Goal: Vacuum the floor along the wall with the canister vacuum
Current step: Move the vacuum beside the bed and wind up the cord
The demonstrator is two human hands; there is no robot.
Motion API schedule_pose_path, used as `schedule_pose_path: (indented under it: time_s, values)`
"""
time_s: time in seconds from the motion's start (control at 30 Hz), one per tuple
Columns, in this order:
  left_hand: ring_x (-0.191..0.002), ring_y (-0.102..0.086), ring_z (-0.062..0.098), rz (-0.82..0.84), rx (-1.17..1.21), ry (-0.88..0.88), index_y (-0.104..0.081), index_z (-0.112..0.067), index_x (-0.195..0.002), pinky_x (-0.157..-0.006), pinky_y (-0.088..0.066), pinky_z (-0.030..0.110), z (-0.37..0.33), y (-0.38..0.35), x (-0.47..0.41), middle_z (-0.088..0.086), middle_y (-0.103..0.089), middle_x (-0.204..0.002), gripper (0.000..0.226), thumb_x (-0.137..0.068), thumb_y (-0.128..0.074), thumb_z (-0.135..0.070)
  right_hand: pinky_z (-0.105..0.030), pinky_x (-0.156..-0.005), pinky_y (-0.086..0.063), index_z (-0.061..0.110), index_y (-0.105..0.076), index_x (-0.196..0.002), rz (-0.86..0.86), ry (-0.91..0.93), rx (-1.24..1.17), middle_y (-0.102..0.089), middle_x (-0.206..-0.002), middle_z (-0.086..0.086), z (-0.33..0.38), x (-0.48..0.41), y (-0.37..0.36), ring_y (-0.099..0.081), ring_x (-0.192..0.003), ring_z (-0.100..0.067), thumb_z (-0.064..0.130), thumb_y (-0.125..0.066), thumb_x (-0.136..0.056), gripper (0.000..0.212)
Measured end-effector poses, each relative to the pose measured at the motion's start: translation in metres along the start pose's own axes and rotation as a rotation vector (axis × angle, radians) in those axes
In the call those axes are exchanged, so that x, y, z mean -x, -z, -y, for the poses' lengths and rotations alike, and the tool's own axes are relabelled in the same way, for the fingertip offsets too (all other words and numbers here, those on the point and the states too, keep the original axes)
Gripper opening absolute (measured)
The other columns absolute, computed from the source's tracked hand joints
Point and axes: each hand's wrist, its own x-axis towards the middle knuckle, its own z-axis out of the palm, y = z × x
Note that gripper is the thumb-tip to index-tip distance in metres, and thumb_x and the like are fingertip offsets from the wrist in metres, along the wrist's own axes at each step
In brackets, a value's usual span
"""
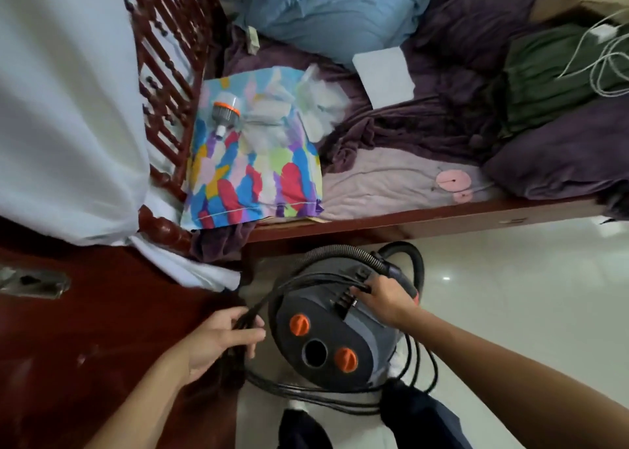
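Both grip the power cord [296, 282], my left hand [221, 336] beside and right hand [384, 300] atop the canister vacuum [326, 333]; I judge the floor [510, 295] still unvacuumed.

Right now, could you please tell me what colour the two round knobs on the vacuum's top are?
The knobs are orange; the head view shows them.

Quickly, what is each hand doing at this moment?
Left hand: holds a bundle of the black cord.
Right hand: grips the same cord's loops atop the canister vacuum.
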Motion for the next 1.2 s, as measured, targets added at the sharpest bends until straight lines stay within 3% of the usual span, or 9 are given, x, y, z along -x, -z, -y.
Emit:
schedule_pose_path:
  time_s: [0.1, 0.2, 0.33, 0.47, 0.6, 0.77, 0.9, 1.0, 1.2]
  values:
    - [-0.064, -0.061, 0.013, 0.054, -0.119, -0.025, -0.062, 0.0, -0.101, -0.06, -0.05, 0.027, 0.006, -0.007, -0.042, 0.008, -0.069, -0.082, 0.037, -0.072, -0.083, -0.008, -0.037, -0.076, -0.05, 0.017, -0.069, -0.1, -0.016, -0.069, 0.112, -0.071, -0.096, -0.01, 0.007, 0.006, -0.019, -0.066, -0.092, -0.03, 0.045, -0.052, -0.097, 0.032]
    - [-0.065, -0.06, 0.013, 0.03, -0.361, -0.077, -0.065, -0.007, -0.092, -0.057, -0.045, 0.032, 0.025, -0.012, -0.086, 0.007, -0.067, -0.081, 0.024, -0.078, -0.079, -0.021, -0.035, -0.076, -0.048, 0.019, -0.071, -0.103, -0.045, -0.169, 0.078, -0.071, -0.1, -0.009, 0.008, 0.011, -0.051, -0.065, -0.096, -0.029, 0.043, -0.054, -0.095, 0.03]
    - [-0.112, -0.058, 0.03, 0.047, -0.594, -0.101, -0.064, 0.0, -0.112, -0.094, -0.043, 0.039, 0.066, 0.003, -0.141, 0.019, -0.064, -0.118, 0.041, -0.093, -0.061, -0.037, -0.029, -0.065, -0.038, 0.02, -0.061, -0.076, -0.039, -0.318, 0.002, -0.066, -0.084, -0.005, -0.005, 0.016, -0.098, -0.063, -0.086, -0.026, 0.033, -0.064, -0.089, 0.018]
    - [-0.135, -0.04, 0.027, 0.014, -0.677, -0.059, -0.044, 0.001, -0.139, -0.105, -0.031, 0.029, 0.091, 0.012, -0.186, 0.017, -0.044, -0.146, 0.055, -0.098, -0.053, -0.034, -0.032, -0.07, -0.044, 0.017, -0.066, -0.089, -0.129, -0.376, -0.103, -0.064, -0.087, 0.0, -0.04, 0.014, -0.121, -0.062, -0.086, -0.024, 0.027, -0.07, -0.086, 0.012]
    - [-0.123, -0.046, 0.035, -0.11, -0.818, -0.193, -0.052, 0.002, -0.125, -0.1, -0.035, 0.038, 0.097, -0.003, -0.234, 0.023, -0.052, -0.129, 0.041, -0.1, -0.048, -0.03, -0.036, -0.072, -0.043, 0.018, -0.06, -0.099, -0.406, -0.496, -0.126, -0.064, -0.097, -0.007, -0.064, -0.013, -0.145, -0.061, -0.095, -0.031, 0.034, -0.059, -0.095, 0.017]
    - [-0.113, -0.047, 0.031, -0.208, -0.824, -0.303, -0.053, -0.01, -0.111, -0.097, -0.038, 0.046, 0.107, -0.02, -0.263, 0.012, -0.053, -0.117, 0.027, -0.096, -0.05, -0.031, -0.045, -0.095, -0.04, 0.018, -0.054, -0.132, -0.664, -0.594, -0.128, -0.061, -0.119, -0.011, -0.059, -0.041, -0.192, -0.054, -0.112, -0.034, 0.04, -0.045, -0.097, 0.042]
    - [-0.103, -0.05, 0.034, -0.329, -0.893, -0.48, -0.06, -0.004, -0.102, -0.089, -0.04, 0.048, 0.131, -0.028, -0.255, 0.014, -0.057, -0.104, 0.058, -0.089, -0.033, -0.053, -0.042, -0.079, -0.049, 0.022, -0.053, -0.138, -0.804, -0.458, 0.086, -0.065, -0.107, -0.002, -0.065, -0.036, -0.218, -0.06, -0.097, -0.027, 0.056, -0.036, -0.096, 0.056]
    - [-0.098, -0.052, 0.037, -0.433, -0.879, -0.512, -0.061, -0.003, -0.093, -0.082, -0.039, 0.047, 0.139, -0.04, -0.26, 0.015, -0.059, -0.098, 0.059, -0.088, -0.032, -0.053, -0.04, -0.07, -0.05, 0.025, -0.059, -0.133, -0.885, -0.429, 0.113, -0.069, -0.101, 0.002, -0.079, -0.037, -0.221, -0.063, -0.09, -0.027, 0.051, -0.04, -0.098, 0.048]
    - [-0.088, -0.055, 0.039, -0.419, -0.876, -0.594, -0.064, 0.0, -0.089, -0.076, -0.042, 0.047, 0.133, -0.094, -0.26, 0.018, -0.061, -0.092, 0.054, -0.089, -0.035, -0.046, -0.038, -0.068, -0.051, 0.026, -0.069, -0.122, -0.948, -0.486, 0.029, -0.072, -0.096, 0.004, -0.118, -0.011, -0.203, -0.065, -0.088, -0.026, 0.054, -0.041, -0.095, 0.047]
